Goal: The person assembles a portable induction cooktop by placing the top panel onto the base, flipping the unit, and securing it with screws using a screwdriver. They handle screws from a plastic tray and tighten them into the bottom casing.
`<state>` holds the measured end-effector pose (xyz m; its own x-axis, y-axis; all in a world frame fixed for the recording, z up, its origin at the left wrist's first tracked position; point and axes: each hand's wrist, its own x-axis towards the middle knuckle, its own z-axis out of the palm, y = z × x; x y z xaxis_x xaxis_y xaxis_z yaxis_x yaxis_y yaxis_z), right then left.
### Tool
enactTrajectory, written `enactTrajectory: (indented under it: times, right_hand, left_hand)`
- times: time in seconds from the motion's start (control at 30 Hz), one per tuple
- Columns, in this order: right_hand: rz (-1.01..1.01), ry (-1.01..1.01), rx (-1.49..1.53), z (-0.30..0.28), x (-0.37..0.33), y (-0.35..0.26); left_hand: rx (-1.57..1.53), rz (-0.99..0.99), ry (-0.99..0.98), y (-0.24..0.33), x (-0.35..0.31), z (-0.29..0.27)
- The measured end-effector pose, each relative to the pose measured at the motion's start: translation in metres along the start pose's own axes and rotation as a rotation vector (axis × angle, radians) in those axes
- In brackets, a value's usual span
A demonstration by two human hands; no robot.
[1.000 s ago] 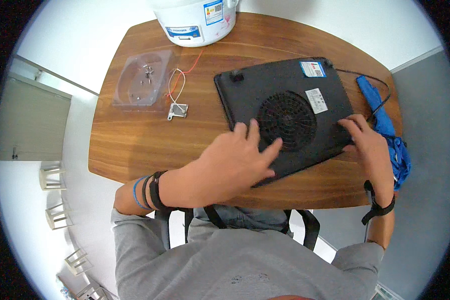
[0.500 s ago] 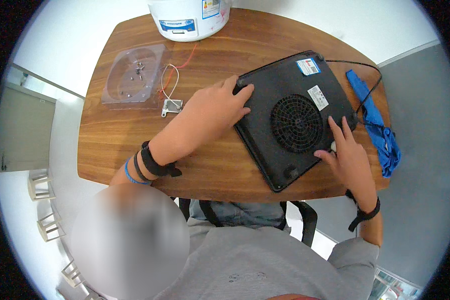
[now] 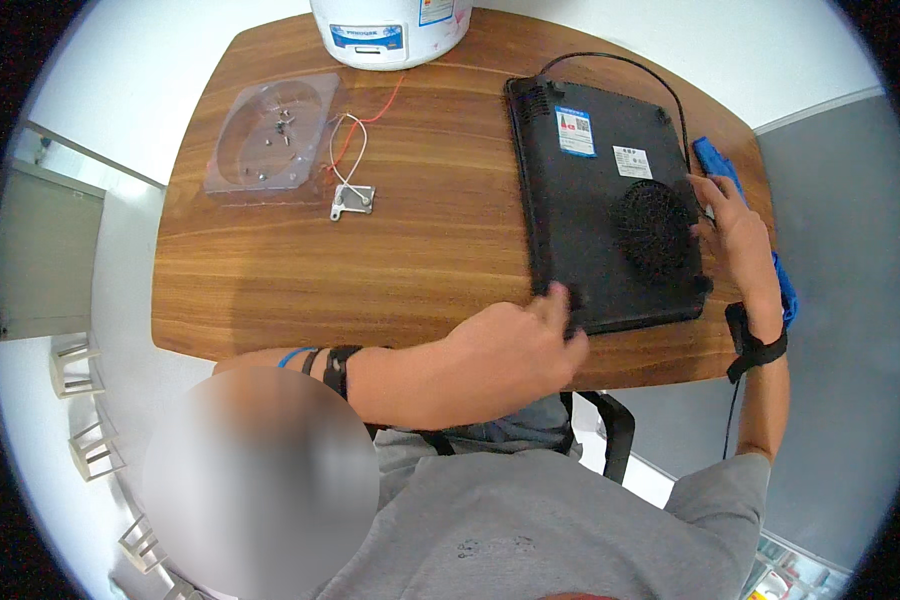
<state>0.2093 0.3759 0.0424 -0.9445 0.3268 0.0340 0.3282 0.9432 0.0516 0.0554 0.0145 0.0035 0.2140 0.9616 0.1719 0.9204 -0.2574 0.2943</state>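
A black induction cooker [image 3: 595,240] lies underside up on the wooden table, showing a round fan grille [image 3: 657,230] and two stickers. Its near left corner is between the fingers and thumb of my left hand [image 3: 530,345], which is slightly blurred. On the opposite side, my right hand [image 3: 738,235] has its bent fingers at the right edge, beside the grille. A black power cord [image 3: 625,58] loops from the far left corner round to the right side. Partly behind my right hand and wrist lies a blue cloth-like bundle [image 3: 715,158].
At the far left stands a clear plastic tray [image 3: 228,135] with several small screws [image 3: 286,125]. Beside it are a small metal bracket [image 3: 353,203] with a white wire and a red wire [image 3: 390,108]. A white rice cooker [image 3: 425,45] stands at the back. The table's near edge curves before me.
The induction cooker has turned, its near corner swinging right and its cord now looping behind it. My left hand has moved from its far left edge to the near left corner; my right hand has shifted right.
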Motion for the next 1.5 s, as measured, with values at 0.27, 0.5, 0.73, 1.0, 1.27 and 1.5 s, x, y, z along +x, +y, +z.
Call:
enactTrajectory:
  times: [0.27, 0.5, 0.73, 1.0, 1.27, 1.5]
  right_hand:
    - [0.108, -0.103, 0.027, 0.011, -0.049, -0.070]
    - [0.117, -0.119, 0.050, 0.021, -0.041, -0.053]
    - [0.050, -0.136, 0.206, 0.010, -0.012, 0.008]
    - [0.093, -0.200, -0.038, 0.010, 0.015, 0.034]
    - [0.039, 0.029, -0.127, 0.049, 0.005, -0.001]
    - [0.153, -0.044, -0.013, 0.065, 0.024, 0.009]
  left_hand:
    - [-0.070, -0.080, 0.138, -0.107, 0.050, 0.002]
    - [0.199, -0.023, 0.220, -0.155, 0.078, 0.025]
    - [0.398, -0.105, 0.359, -0.093, 0.090, 0.067]
    - [0.003, 0.096, 0.067, -0.061, 0.055, 0.060]
    - [0.213, -0.453, 0.216, -0.093, -0.048, -0.023]
    - [0.154, -0.994, 0.125, -0.146, -0.109, -0.038]
